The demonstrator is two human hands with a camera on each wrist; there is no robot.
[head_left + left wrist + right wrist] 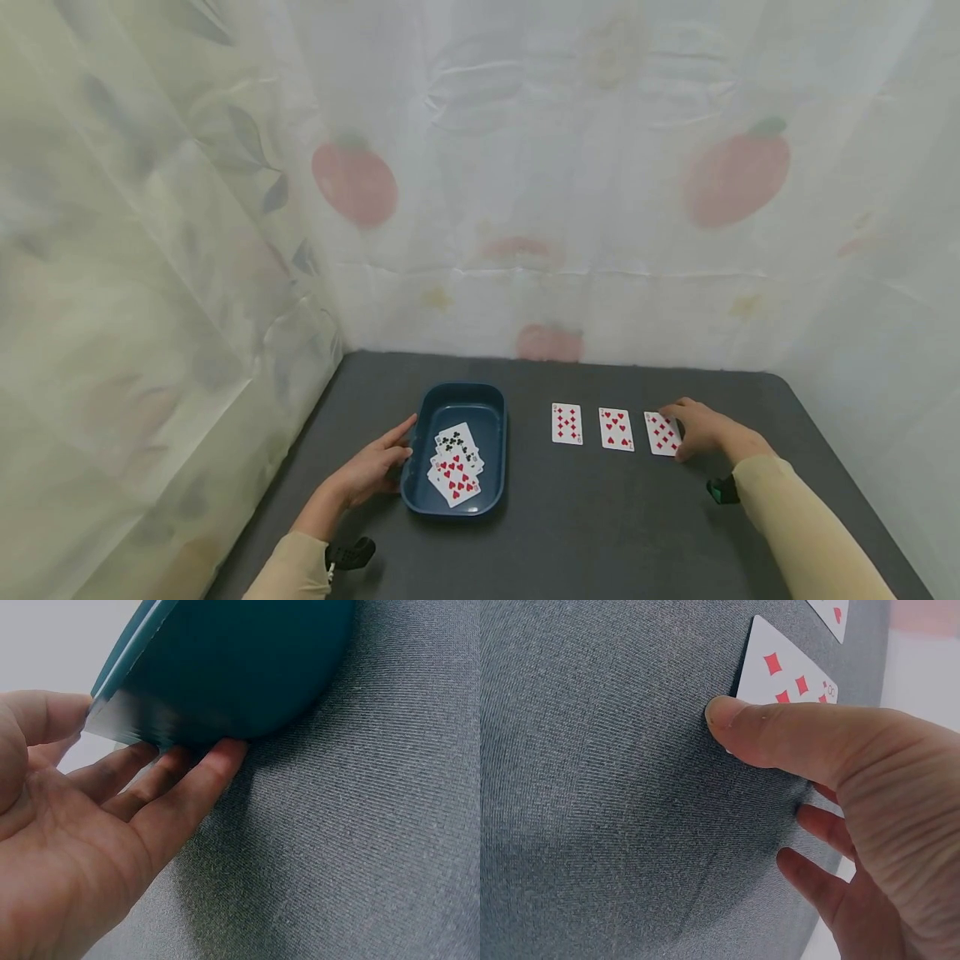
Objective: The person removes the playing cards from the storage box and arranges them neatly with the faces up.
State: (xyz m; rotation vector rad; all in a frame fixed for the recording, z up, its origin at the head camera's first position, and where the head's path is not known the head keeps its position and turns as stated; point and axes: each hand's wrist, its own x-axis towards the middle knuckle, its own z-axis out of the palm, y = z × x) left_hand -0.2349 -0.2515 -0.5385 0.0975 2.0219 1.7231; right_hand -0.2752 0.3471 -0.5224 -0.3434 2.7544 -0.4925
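A dark blue rectangular tray [491,500] stands on the table, holding a loose overlapping pile of playing cards [455,481], hearts and clubs face up. My left hand [375,467] touches the tray's left side; in the left wrist view its fingertips [225,757] press low on the outer wall and the thumb is at the rim. On the right, my right hand [701,429] holds the eight of diamonds [662,435] by its edges, index at the far edge and thumb at the near corner. That card lies at table level; the thumb covers part of it in the right wrist view.
To the left of the held card lie a hearts card [617,429] and another diamonds card [567,424], face up in a row. The dark grey table [577,533] meets a patterned curtain [450,308] at the back; another hangs along the left.
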